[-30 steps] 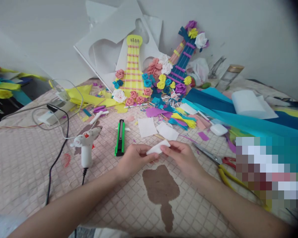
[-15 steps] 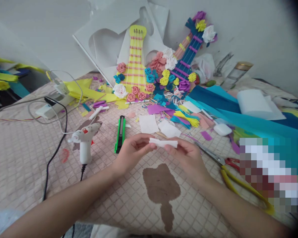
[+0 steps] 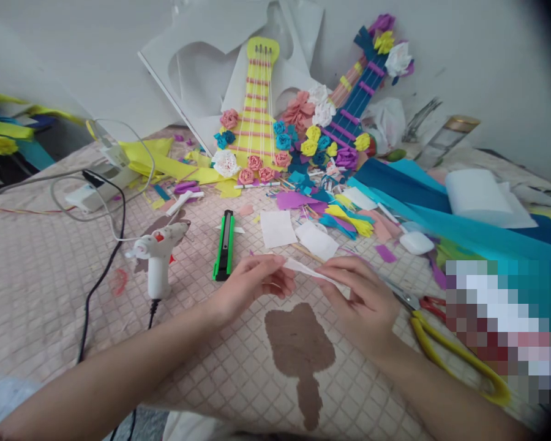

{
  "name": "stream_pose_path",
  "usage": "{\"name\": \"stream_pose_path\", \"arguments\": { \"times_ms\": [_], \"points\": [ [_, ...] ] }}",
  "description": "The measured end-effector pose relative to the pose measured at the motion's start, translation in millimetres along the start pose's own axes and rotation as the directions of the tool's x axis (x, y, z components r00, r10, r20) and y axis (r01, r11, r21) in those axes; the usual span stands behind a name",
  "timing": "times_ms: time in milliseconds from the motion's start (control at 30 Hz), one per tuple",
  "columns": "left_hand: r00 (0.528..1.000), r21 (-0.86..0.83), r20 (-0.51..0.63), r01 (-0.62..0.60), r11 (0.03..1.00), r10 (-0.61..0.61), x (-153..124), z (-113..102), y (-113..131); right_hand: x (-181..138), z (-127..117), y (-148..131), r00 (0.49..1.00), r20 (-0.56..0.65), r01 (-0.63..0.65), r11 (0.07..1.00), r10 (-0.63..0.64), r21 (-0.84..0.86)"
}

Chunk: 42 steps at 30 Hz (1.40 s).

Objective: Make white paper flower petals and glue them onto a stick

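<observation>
A thin folded strip of white paper [image 3: 305, 269] is stretched between my two hands above the table, seen nearly edge-on and sloping down to the right. My left hand [image 3: 257, 278] pinches its left end between thumb and fingertips. The right part lies between the thumb and fingers of my right hand [image 3: 365, 297]. Just behind the hands, two white paper squares [image 3: 278, 229] lie flat on the table. A green utility knife [image 3: 224, 246] rests to the left of them, and scissors [image 3: 411, 300] with red and yellow handles lie by my right hand.
A white glue gun [image 3: 160, 263] stands at left, its cord trailing forward. Behind are a yellow paper-flowered guitar [image 3: 259, 110], a blue one [image 3: 356, 101] and coloured scraps. At right sit a white paper roll [image 3: 471, 197] and a white earbud-like case [image 3: 416, 242].
The paper strip has turned from facing me to nearly edge-on, its right end now lower. My right hand has shifted right and rolled over; my left fingers have changed their hold.
</observation>
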<state>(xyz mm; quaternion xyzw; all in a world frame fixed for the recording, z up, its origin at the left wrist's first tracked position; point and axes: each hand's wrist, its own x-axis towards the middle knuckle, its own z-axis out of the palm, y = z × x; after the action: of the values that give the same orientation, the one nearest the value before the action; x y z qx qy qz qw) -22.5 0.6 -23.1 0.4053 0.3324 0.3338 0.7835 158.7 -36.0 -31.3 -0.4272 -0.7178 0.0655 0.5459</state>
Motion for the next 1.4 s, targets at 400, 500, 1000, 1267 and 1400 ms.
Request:
{"name": "stream_pose_path", "arguments": {
  "times_ms": [400, 500, 1000, 1267, 1400],
  "points": [
    [0.994, -0.077, -0.024, -0.108, 0.991, 0.106, 0.9, 2.7, -3.8, -0.9, 4.9, -1.3, 0.944, -0.005, -0.327, 0.934, 0.331, 0.148],
    [0.994, 0.048, -0.028, -0.109, 0.993, 0.11, 2.1, 4.5, -4.6, -0.8, 6.0, -2.5, 0.878, 0.08, -0.475, 0.841, 0.471, 0.26],
    [0.983, 0.354, -0.073, -0.135, 0.925, 0.171, 0.2, 3.2, -1.8, 1.2, 8.4, -6.8, 0.688, 0.34, -0.723, 0.564, 0.641, 0.399],
    [0.974, 0.384, -0.145, -0.104, 0.918, 0.171, -0.2, 3.7, 0.7, 1.6, 9.0, -5.4, 0.682, 0.268, -0.718, 0.553, 0.68, 0.423],
    [0.968, 0.405, -0.148, -0.127, 0.905, 0.202, 0.2, 3.8, 1.3, 1.9, 8.8, -4.0, 0.695, 0.288, -0.7, 0.528, 0.659, 0.48]
  ]
}}
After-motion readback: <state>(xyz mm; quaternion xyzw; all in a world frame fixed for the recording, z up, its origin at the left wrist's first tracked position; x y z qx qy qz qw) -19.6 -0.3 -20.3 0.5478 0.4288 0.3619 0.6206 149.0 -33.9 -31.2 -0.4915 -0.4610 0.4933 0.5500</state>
